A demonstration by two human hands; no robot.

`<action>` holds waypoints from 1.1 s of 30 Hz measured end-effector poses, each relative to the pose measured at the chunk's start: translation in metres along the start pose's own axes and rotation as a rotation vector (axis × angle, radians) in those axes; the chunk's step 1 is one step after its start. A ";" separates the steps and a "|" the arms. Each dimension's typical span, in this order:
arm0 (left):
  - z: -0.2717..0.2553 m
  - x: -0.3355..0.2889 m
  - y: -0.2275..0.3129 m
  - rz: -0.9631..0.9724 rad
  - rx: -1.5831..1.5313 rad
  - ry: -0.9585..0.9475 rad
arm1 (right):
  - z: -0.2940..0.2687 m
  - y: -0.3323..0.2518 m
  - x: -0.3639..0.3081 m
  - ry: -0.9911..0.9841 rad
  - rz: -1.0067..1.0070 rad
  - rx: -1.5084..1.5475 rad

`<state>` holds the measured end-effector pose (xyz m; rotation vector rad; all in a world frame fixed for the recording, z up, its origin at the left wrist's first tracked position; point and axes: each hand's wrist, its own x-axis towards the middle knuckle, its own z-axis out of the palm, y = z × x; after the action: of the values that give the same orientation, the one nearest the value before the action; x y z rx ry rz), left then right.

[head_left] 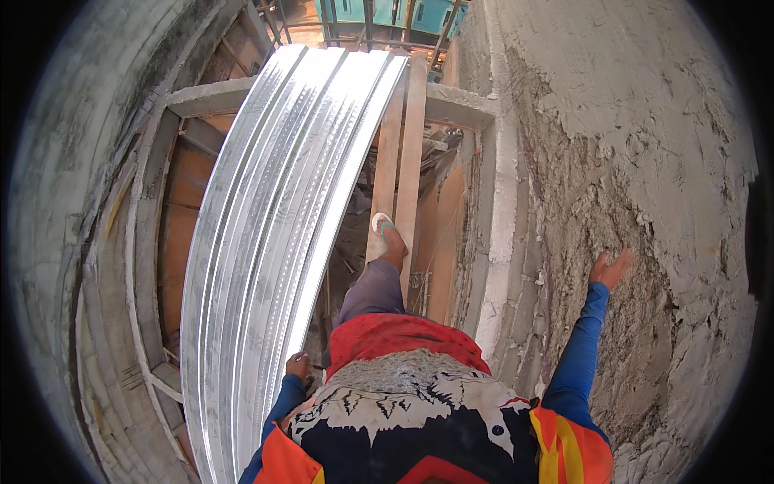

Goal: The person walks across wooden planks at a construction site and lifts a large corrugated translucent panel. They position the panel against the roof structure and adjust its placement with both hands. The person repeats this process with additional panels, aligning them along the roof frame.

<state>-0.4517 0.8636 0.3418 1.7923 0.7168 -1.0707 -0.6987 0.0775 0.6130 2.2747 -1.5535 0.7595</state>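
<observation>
A long, shiny corrugated metal sheet (266, 226) runs from the lower left toward the far end. At its right edge, near my waist, my left hand (299, 365) is closed, fingers curled at the sheet's rim; the fingertips are partly hidden. My right arm reaches out to the right. The right hand (610, 269) is open with fingers stretched, slightly blurred, over the rough concrete wall (645, 161). Whether its palm touches the wall I cannot tell. My sandalled foot (389, 234) stands on two narrow wooden planks (410, 137).
Beneath the planks is a deep gap with brown panels (447, 226) on its side. Concrete beams (459, 105) frame the opening. Another concrete wall (72, 161) rises on the left. Beyond the sheet stand upright poles (368, 24) and a teal surface (387, 11).
</observation>
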 end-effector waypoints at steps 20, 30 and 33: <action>0.217 0.137 0.508 0.161 -0.704 0.266 | 0.434 -0.358 0.234 -0.817 0.082 0.382; 0.373 0.145 0.570 -0.125 -1.280 0.336 | 0.624 -0.671 0.395 -1.180 -0.220 0.750; 0.394 0.158 0.601 -0.083 -1.410 0.304 | 0.671 -0.719 0.381 -1.310 -0.082 0.820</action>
<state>-0.0368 0.2556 0.3566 0.6613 1.2841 -0.1183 0.2484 -0.2836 0.3207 3.8255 -1.6529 -0.4059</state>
